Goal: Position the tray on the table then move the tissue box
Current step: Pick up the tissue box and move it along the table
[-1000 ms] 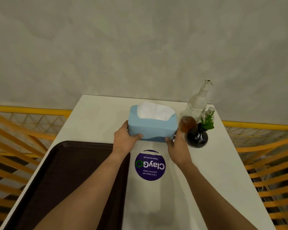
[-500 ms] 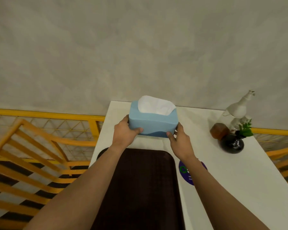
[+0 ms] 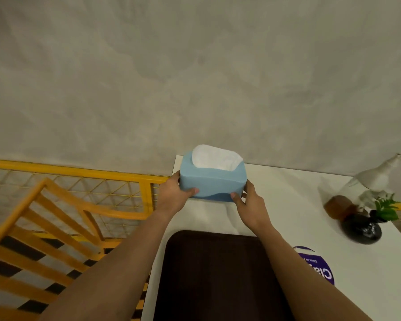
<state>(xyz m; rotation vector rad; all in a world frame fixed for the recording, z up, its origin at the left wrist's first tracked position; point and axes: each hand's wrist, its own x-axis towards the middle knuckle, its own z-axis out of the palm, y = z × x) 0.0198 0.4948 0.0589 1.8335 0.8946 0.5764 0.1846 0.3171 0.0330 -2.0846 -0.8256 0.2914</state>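
Note:
A light blue tissue box (image 3: 214, 183) with white tissue at its top sits at the far left corner of the white table (image 3: 296, 205). My left hand (image 3: 173, 195) grips its left end and my right hand (image 3: 249, 203) grips its right end. Whether the box rests on the table or is held just above it I cannot tell. The dark brown tray (image 3: 218, 274) lies flat on the table, near me, just behind the box, between my forearms.
At the table's right edge stand a black round vase with a green sprig (image 3: 362, 229), a small amber jar (image 3: 339, 207) and a clear spray bottle (image 3: 375, 179). A purple round sticker (image 3: 317, 267) lies right of the tray. Yellow railings (image 3: 56, 205) stand to the left; a grey wall behind.
The box has gone from the table's middle by the vase to the far left corner, still in both hands. The view swung left, so the vase group now sits further right.

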